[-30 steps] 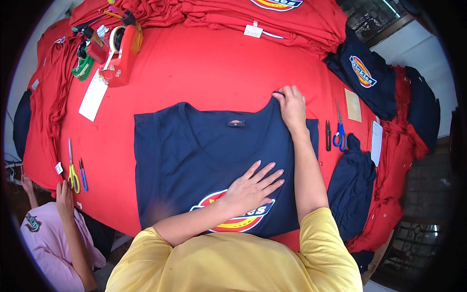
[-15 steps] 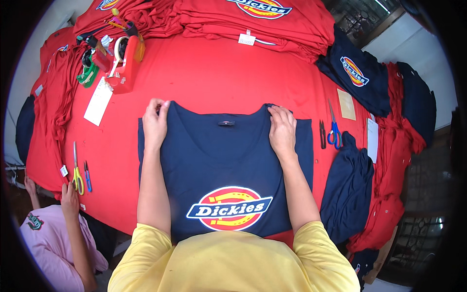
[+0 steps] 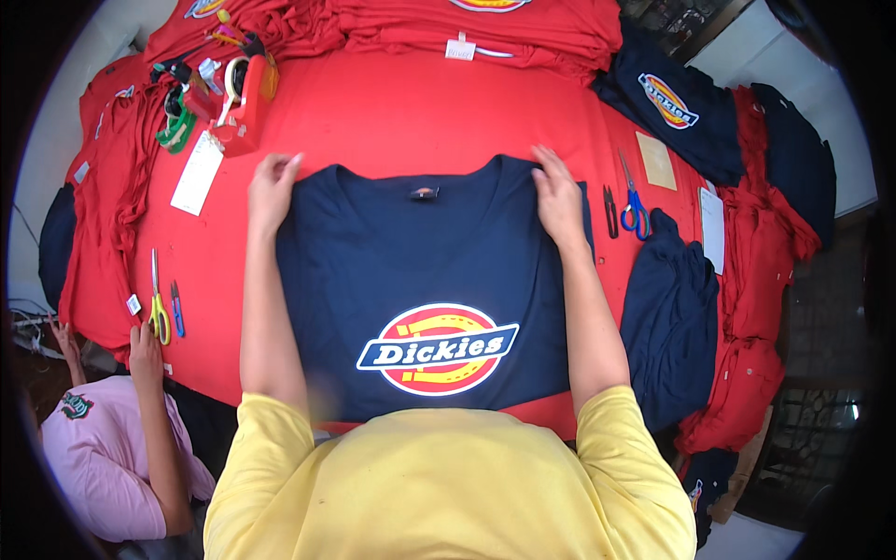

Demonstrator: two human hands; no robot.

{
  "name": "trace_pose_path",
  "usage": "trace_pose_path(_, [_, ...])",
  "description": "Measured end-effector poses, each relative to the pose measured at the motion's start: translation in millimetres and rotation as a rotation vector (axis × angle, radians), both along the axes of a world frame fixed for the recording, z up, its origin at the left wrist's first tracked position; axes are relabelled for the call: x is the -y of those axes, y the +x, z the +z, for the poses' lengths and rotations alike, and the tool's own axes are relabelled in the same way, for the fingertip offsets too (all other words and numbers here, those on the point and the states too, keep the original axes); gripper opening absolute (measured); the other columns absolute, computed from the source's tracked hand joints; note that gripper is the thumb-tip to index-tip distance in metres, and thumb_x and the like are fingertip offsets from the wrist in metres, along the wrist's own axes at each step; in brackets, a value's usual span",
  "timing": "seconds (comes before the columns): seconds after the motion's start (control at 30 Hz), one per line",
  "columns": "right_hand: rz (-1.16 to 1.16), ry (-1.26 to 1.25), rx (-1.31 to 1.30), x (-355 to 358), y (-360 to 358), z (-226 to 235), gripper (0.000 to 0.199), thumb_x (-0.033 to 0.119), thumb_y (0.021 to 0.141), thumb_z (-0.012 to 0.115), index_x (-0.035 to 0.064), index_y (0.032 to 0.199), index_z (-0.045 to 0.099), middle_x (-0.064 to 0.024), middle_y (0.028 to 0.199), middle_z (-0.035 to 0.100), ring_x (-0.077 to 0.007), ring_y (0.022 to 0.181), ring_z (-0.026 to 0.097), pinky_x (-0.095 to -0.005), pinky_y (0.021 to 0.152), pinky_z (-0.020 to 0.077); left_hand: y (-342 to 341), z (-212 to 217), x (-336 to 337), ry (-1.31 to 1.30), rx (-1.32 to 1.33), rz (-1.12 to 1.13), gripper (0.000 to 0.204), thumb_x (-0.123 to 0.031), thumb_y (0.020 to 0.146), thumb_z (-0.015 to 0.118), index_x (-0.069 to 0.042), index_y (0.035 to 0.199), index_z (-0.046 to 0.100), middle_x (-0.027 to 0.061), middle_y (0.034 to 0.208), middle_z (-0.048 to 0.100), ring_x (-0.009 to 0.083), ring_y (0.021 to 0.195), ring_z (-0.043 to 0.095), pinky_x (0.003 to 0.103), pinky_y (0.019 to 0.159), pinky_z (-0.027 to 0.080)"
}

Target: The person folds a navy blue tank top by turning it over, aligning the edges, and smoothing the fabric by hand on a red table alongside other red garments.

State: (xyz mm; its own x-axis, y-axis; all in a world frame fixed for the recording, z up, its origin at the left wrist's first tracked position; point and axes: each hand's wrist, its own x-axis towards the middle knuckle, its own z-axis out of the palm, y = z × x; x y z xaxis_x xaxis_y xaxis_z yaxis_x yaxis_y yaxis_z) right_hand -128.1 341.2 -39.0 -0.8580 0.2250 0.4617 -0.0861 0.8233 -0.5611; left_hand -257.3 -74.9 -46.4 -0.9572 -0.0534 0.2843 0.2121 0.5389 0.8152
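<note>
A dark navy T-shirt (image 3: 434,257) lies flat before me on the red-covered table. Its wide neckline is at the far end, with a small neck label (image 3: 425,194) inside. A printed red, yellow and white emblem (image 3: 439,349) is nearest my body. Beside the left shoulder edge is my left hand (image 3: 273,191), fingers loosely bent and no cloth visibly gripped. My right hand (image 3: 558,196) is open at the right shoulder, its fingers stretched out along the cloth.
Blue-handled scissors (image 3: 635,210) and black snips (image 3: 610,213) lie to the right, near a crumpled navy garment (image 3: 667,322). A red tape dispenser (image 3: 245,112) stands far left. Red shirts (image 3: 476,33) are piled along the back. At left, another person's hand (image 3: 146,355) is near yellow scissors (image 3: 159,313).
Both hands have moved outward from the neckline to the shoulders, letting go of the cloth. The shirt lies wider and flatter. The whole view has shifted slightly.
</note>
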Motion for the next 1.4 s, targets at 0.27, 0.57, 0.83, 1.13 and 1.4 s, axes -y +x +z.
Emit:
trace_pose_path(0.27, [-0.282,-0.417,0.281,-22.4,30.2,-6.7,0.037,0.034,0.085,0.066,0.0014,0.1,0.066,-0.0155,0.092,0.069,-0.0299,0.089,0.065,-0.0369,0.078,0.049,74.1,16.7,-1.8,-0.343,0.18,0.044,0.041,-0.04,0.083,0.069,0.0,0.079,0.059,0.0114,0.068,0.061,0.0275,0.065,0.059,0.039,0.062,0.046])
trace_pose_path(0.57, [0.213,-1.422,0.15,-12.9,41.1,28.7,0.033,0.031,0.092,0.057,0.0001,0.101,0.063,-0.0118,0.098,0.068,-0.0245,0.091,0.065,-0.0354,0.082,0.0519,93.5,31.3,-7.3,1.135,0.67,-0.256,0.032,-0.03,0.091,0.062,0.0,0.103,0.063,0.0115,0.098,0.068,0.0211,0.089,0.066,0.037,0.08,0.053])
trace_pose_path(0.83, [0.664,-1.814,0.423,-20.5,3.4,19.9,0.059,0.042,0.1,0.039,-0.0053,0.134,0.045,-0.0201,0.13,0.055,-0.0315,0.121,0.054,-0.0423,0.105,0.0411,38.7,36.7,-13.5,1.318,0.886,-0.623,0.04,-0.031,0.096,0.053,0.002,0.119,0.058,0.0152,0.115,0.065,0.0254,0.105,0.064,0.041,0.093,0.052])
trace_pose_path(1.13, [0.233,-0.753,0.44,72.4,95.0,79.0,0.026,0.019,0.094,0.053,-0.0031,0.104,0.061,-0.0038,0.095,0.064,-0.0063,0.083,0.056,-0.0217,0.072,0.044,165.3,91.4,-85.1,1.04,0.572,-0.499,0.037,-0.025,0.098,0.053,0.004,0.12,0.058,0.0113,0.117,0.064,0.0184,0.11,0.059,0.032,0.099,0.044])
trace_pose_path(1.4, [0.632,-0.504,-0.074,161.4,170.0,40.4,0.079,0.052,0.098,0.033,-0.0158,0.139,0.028,-0.0334,0.141,0.035,-0.0451,0.131,0.037,-0.0421,0.107,0.0301,254.2,49.4,-131.2,0.503,-0.088,-0.852,0.07,-0.047,0.098,0.036,0.012,0.136,0.035,0.0283,0.134,0.045,0.0394,0.125,0.045,0.04,0.105,0.033])
